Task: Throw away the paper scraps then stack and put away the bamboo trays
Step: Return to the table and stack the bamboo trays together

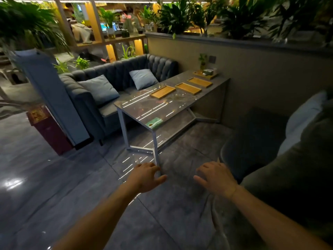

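Observation:
Three flat bamboo trays lie in a row on the far half of a grey marble table (144,107): a near one (162,92), a middle one (188,88) and a far one (199,82). I see no paper scraps from here. My left hand (146,176) and my right hand (213,177) hang out in front of me over the floor, well short of the table, fingers relaxed and holding nothing.
A fourth tray (205,74) with tea ware and a small plant stands at the table's far end. A green card (154,122) lies at the near edge. A blue sofa (100,91) flanks the table's left, a dark chair (255,139) its right. A dark red box (48,129) stands on the left.

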A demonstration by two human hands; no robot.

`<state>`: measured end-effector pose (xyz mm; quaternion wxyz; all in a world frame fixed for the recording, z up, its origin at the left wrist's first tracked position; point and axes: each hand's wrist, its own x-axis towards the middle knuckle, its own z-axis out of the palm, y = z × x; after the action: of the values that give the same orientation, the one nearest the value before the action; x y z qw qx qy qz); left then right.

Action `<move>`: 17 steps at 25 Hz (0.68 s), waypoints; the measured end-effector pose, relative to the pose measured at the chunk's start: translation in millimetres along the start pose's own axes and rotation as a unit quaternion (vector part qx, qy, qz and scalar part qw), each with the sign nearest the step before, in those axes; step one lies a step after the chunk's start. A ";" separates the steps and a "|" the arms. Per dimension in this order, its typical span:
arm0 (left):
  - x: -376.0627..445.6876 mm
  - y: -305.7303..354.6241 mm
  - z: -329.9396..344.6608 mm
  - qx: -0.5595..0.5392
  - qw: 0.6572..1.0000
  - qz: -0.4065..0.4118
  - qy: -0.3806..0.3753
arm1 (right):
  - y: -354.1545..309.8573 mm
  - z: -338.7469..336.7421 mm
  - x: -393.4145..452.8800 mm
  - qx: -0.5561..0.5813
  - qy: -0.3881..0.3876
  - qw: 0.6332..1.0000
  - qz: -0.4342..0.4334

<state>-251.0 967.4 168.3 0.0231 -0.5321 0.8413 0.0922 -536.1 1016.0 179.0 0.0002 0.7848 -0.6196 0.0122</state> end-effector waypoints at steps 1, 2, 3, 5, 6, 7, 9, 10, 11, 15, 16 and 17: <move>13.3 -3.9 -2.9 -0.003 1.000 -0.005 0.002 | 6.7 0.1 13.4 -0.006 0.000 1.000 0.000; 28.7 -9.3 -6.0 -0.003 1.000 -0.012 0.004 | 14.0 0.8 28.8 -0.010 -0.001 1.000 0.001; 42.9 -15.4 -9.3 -0.002 1.000 -0.016 0.003 | 20.2 1.7 43.7 -0.013 -0.004 1.000 0.001; 71.0 -29.3 -16.6 0.005 1.000 -0.017 -0.011 | 29.7 3.7 73.3 -0.014 -0.017 1.000 0.003; 85.3 -36.9 -19.0 0.005 1.000 -0.016 -0.019 | 33.7 5.8 88.2 -0.014 -0.024 1.000 0.005; 102.8 -46.1 -20.8 0.006 1.000 -0.015 -0.026 | 37.8 8.5 106.7 -0.014 -0.029 0.999 0.007; 136.6 -63.7 -25.4 0.006 0.999 -0.010 -0.034 | 43.2 11.4 142.4 -0.019 -0.033 0.999 0.013; 154.4 -73.1 -28.7 0.006 0.999 -0.005 -0.034 | 44.9 11.8 161.5 -0.021 -0.036 0.999 0.016; 171.4 -82.5 -31.6 0.005 0.999 0.000 -0.033 | 46.0 12.5 179.3 -0.022 -0.039 0.999 0.020; 247.1 -122.7 -48.0 0.019 0.998 0.035 -0.047 | 51.1 13.2 257.5 -0.024 -0.053 0.998 0.037; 264.4 -131.4 -51.8 0.026 0.997 0.046 -0.052 | 52.1 13.2 274.2 -0.022 -0.062 0.997 0.040; 284.0 -141.0 -55.5 0.032 0.996 0.055 -0.056 | 53.8 14.7 292.4 -0.018 -0.068 0.997 0.045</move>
<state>-243.7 645.6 165.5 0.0823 -0.4778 0.8693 0.0959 -520.4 718.9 169.2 -0.0283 0.7552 -0.6528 -0.0526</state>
